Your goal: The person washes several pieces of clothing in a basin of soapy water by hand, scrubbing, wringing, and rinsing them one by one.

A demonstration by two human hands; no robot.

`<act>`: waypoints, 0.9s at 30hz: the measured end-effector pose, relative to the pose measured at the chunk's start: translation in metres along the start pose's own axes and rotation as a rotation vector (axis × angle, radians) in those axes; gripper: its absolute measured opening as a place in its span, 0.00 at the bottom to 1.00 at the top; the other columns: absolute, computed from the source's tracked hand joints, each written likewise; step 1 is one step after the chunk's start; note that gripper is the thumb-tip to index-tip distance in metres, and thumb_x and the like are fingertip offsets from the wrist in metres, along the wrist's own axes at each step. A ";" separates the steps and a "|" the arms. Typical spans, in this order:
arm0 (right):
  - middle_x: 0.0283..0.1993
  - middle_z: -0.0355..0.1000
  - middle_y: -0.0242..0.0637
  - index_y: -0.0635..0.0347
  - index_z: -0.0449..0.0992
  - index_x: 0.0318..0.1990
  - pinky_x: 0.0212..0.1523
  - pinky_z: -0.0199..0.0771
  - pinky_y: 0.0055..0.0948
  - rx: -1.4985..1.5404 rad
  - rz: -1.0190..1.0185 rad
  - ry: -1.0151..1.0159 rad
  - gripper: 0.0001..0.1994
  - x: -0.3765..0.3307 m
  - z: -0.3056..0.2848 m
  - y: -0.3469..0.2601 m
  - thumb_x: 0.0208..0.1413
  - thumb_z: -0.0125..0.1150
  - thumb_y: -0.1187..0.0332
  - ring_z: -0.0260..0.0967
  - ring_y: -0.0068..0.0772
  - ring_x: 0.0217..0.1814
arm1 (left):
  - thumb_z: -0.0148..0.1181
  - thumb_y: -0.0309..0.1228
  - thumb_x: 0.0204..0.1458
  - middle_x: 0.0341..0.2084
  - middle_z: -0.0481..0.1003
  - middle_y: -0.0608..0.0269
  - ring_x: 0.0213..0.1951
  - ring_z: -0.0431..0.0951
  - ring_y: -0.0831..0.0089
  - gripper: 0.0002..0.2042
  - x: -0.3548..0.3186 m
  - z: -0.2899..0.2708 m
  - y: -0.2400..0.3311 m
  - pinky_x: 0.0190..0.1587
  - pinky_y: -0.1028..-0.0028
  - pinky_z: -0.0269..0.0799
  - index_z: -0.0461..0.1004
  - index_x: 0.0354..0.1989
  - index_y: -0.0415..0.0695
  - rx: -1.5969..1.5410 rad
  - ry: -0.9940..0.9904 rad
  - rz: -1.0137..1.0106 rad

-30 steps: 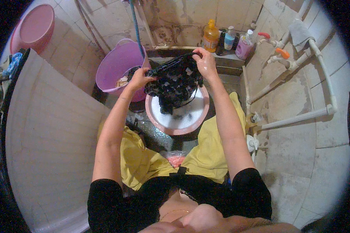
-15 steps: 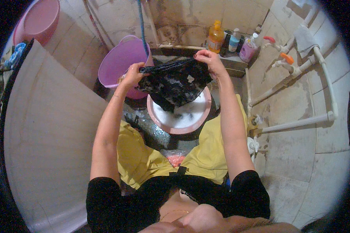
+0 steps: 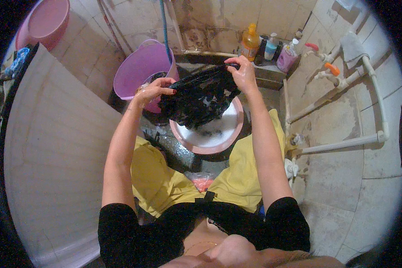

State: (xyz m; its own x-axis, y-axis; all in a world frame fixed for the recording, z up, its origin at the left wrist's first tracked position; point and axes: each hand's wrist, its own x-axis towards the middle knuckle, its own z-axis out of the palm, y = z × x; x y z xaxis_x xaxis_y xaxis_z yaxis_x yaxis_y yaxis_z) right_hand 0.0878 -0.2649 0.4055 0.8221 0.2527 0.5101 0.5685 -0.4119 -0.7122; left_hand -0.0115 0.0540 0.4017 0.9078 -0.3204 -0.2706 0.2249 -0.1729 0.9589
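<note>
Above pink basin (image 3: pixel 190 137) of suds: left hand (image 3: pixel 154 90) and right hand (image 3: pixel 242 73) each pinch the stretched wet black garment (image 3: pixel 200 99).

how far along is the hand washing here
Done: the dark garment looks wet and flecked with suds, and the pink basin holds foamy water, so soaping seems to have happened. In hand: the left hand and right hand hold the garment stretched out above the basin. Left: likely rinsing; suds show on the cloth, and what lies in the purple bucket behind cannot be made out.
</note>
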 end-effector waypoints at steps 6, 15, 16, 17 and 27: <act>0.32 0.72 0.39 0.58 0.77 0.32 0.40 0.69 0.30 0.013 0.141 -0.268 0.10 -0.001 0.008 0.011 0.39 0.65 0.73 0.69 0.35 0.37 | 0.62 0.21 0.37 0.25 0.74 0.57 0.30 0.73 0.69 0.11 0.023 0.012 -0.004 0.37 0.72 0.68 0.70 0.31 0.37 0.770 0.639 0.218; 0.43 0.73 0.54 0.65 0.74 0.43 0.51 0.68 0.37 -0.028 0.177 -0.669 0.20 -0.037 0.095 -0.003 0.39 0.64 0.68 0.70 0.49 0.48 | 0.61 0.25 0.31 0.21 0.74 0.50 0.27 0.76 0.57 0.11 0.048 0.099 0.021 0.32 0.67 0.70 0.72 0.27 0.37 0.740 0.447 0.407; 0.40 0.73 0.54 0.64 0.75 0.40 0.50 0.69 0.37 -0.022 0.111 -0.631 0.17 -0.033 0.095 0.008 0.39 0.63 0.69 0.71 0.49 0.47 | 0.61 0.26 0.34 0.24 0.75 0.53 0.30 0.76 0.61 0.12 0.054 0.097 0.025 0.36 0.69 0.70 0.73 0.31 0.38 0.709 0.373 0.280; 0.36 0.74 0.53 0.64 0.77 0.36 0.49 0.69 0.37 -0.019 0.046 -0.591 0.13 -0.029 0.092 0.020 0.40 0.61 0.70 0.72 0.48 0.46 | 0.61 0.28 0.38 0.28 0.76 0.56 0.34 0.76 0.66 0.13 0.060 0.095 0.029 0.41 0.71 0.70 0.74 0.35 0.38 0.675 0.297 0.155; 0.32 0.71 0.33 0.64 0.74 0.31 0.43 0.66 0.23 0.402 0.017 -0.380 0.10 -0.019 0.059 0.004 0.37 0.53 0.83 0.68 0.27 0.38 | 0.44 0.59 0.54 0.52 0.65 0.70 0.53 0.64 0.76 0.32 0.042 0.075 -0.089 0.55 0.66 0.60 0.57 0.60 0.49 -0.271 -0.116 -0.020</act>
State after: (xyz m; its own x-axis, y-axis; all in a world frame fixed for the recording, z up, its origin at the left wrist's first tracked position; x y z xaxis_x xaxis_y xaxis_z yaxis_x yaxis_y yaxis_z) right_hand 0.0762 -0.2197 0.3639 0.7422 0.5777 0.3396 0.4603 -0.0712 -0.8849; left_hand -0.0202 -0.0143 0.2988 0.8589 -0.4269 -0.2829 0.3433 0.0699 0.9366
